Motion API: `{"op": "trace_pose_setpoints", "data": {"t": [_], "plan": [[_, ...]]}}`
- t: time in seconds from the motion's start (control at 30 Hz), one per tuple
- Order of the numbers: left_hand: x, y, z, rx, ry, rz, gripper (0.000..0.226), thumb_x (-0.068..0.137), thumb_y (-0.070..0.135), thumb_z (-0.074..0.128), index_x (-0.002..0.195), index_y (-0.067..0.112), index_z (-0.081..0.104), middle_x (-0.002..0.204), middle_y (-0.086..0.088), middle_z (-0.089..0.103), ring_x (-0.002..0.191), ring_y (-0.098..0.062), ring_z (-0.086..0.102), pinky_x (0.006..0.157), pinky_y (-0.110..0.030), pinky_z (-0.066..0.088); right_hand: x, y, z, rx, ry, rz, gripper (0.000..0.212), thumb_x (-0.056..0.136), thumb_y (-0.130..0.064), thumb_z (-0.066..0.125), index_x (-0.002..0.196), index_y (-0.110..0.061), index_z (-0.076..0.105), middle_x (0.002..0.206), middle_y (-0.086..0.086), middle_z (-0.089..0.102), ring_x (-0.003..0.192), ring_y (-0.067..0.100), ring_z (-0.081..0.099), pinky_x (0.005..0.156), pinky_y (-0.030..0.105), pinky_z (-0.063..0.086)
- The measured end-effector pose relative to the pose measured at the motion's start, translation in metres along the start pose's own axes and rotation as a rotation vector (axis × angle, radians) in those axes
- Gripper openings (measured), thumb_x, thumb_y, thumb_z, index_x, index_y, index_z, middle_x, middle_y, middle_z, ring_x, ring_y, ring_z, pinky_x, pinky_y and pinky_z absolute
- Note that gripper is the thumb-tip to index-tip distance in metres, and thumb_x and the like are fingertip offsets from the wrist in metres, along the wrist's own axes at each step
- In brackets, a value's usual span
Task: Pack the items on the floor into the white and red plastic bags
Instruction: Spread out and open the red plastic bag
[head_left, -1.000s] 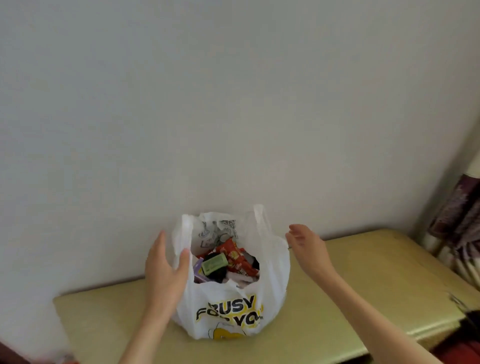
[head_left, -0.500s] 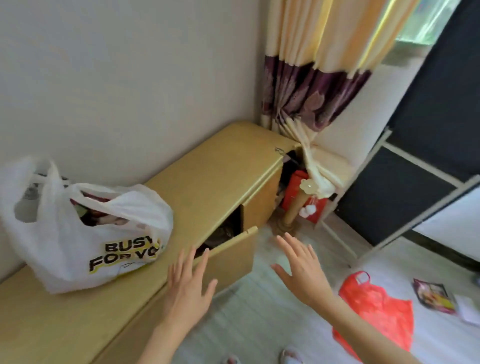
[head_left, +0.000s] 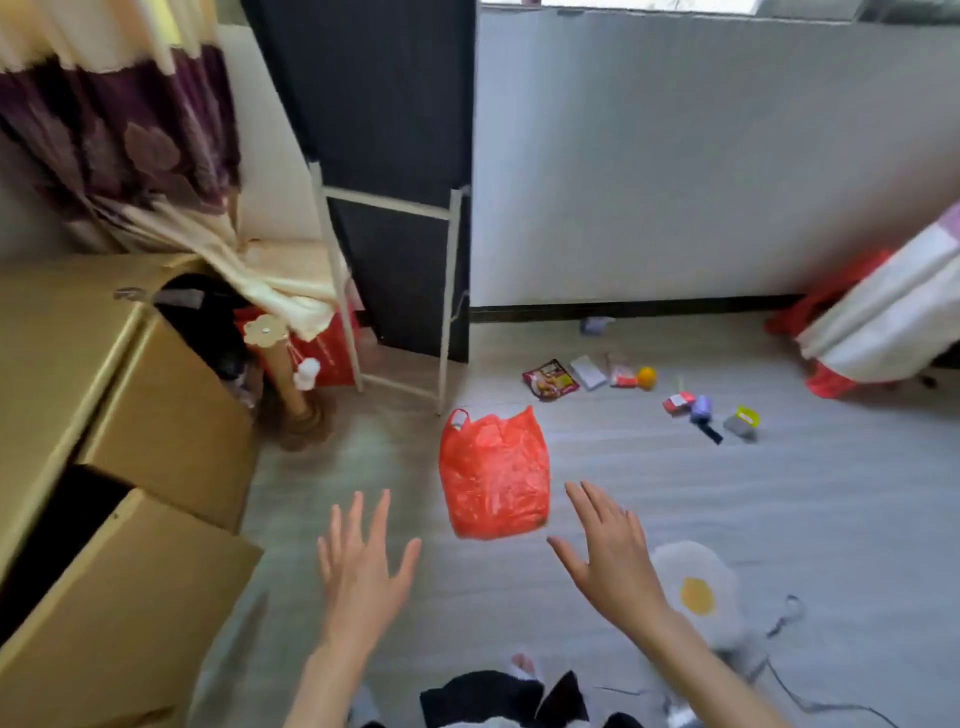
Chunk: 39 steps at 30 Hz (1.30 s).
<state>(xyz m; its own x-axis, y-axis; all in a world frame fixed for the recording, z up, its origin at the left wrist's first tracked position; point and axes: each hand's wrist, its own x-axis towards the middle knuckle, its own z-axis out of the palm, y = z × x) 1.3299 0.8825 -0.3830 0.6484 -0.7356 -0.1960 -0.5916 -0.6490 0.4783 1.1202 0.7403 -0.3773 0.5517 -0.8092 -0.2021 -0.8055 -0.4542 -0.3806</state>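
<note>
Lying flat on the floor (head_left: 779, 519), the red plastic bag (head_left: 493, 473) looks limp and, as far as can be told, unfilled. Both hands hover over the floor near it, the left hand (head_left: 363, 571) to one side and the right hand (head_left: 608, 556) to the other, fingers spread wide and holding nothing. Beyond the bag, well apart from it, loose items wait: a snack packet (head_left: 549, 379), an orange ball (head_left: 647, 377), a purple roll (head_left: 701, 408) and other small things. The white bag is out of view. Judged from this, the red bag's share remains to be packed.
</note>
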Motion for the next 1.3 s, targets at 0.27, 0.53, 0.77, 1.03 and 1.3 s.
{"op": "trace_pose_setpoints", "data": {"t": [0.27,0.53,0.77,1.03,1.3], "plan": [[0.046,0.171,0.074,0.012,-0.089,0.426,0.061,0.090,0.045,0.045,0.145,0.025,0.025,0.154,-0.005,0.016,0.144,-0.025,0.001,0.114,-0.045,0.000,-0.008,0.135,-0.060,0.049,0.129,0.267,0.088,0.069,-0.067,0.006,0.146,-0.027,0.018,0.155,-0.005,0.019,0.144,0.011,0.011,0.116,0.040,0.004],[0.108,0.245,0.138,0.114,-0.209,0.512,0.061,0.088,0.049,0.040,0.144,0.027,0.026,0.154,-0.005,0.017,0.143,-0.026,0.001,0.113,-0.047,0.001,0.052,0.212,-0.086,0.089,0.125,0.402,0.089,0.067,-0.067,0.005,0.146,-0.028,0.018,0.155,-0.005,0.017,0.144,0.012,0.010,0.116,0.042,0.002],[0.214,0.320,0.189,0.153,-0.289,0.534,0.065,0.088,0.052,0.032,0.147,0.030,0.012,0.156,-0.002,0.002,0.143,-0.024,-0.010,0.110,-0.039,-0.010,0.173,0.281,-0.118,0.005,0.007,0.441,0.092,0.063,-0.067,-0.003,0.147,-0.030,0.009,0.157,-0.008,0.010,0.145,0.009,0.003,0.116,0.040,0.000],[0.309,0.383,0.218,0.217,-0.357,0.534,0.063,0.094,0.043,0.040,0.148,0.026,0.011,0.157,-0.004,0.001,0.143,-0.025,-0.011,0.108,-0.040,-0.013,0.285,0.321,-0.149,0.070,-0.059,0.422,0.090,0.066,-0.069,0.003,0.147,-0.030,0.010,0.157,-0.008,0.010,0.144,0.008,0.004,0.116,0.039,-0.001],[0.342,0.400,0.258,0.392,-0.485,0.400,0.056,0.080,0.047,0.038,0.127,0.021,0.053,0.129,-0.009,0.057,0.123,-0.035,0.049,0.096,-0.050,0.038,0.366,0.386,-0.165,0.032,-0.243,0.323,0.062,0.094,-0.044,0.040,0.147,-0.029,0.011,0.157,-0.007,0.010,0.145,0.009,0.004,0.117,0.039,0.000]]}}
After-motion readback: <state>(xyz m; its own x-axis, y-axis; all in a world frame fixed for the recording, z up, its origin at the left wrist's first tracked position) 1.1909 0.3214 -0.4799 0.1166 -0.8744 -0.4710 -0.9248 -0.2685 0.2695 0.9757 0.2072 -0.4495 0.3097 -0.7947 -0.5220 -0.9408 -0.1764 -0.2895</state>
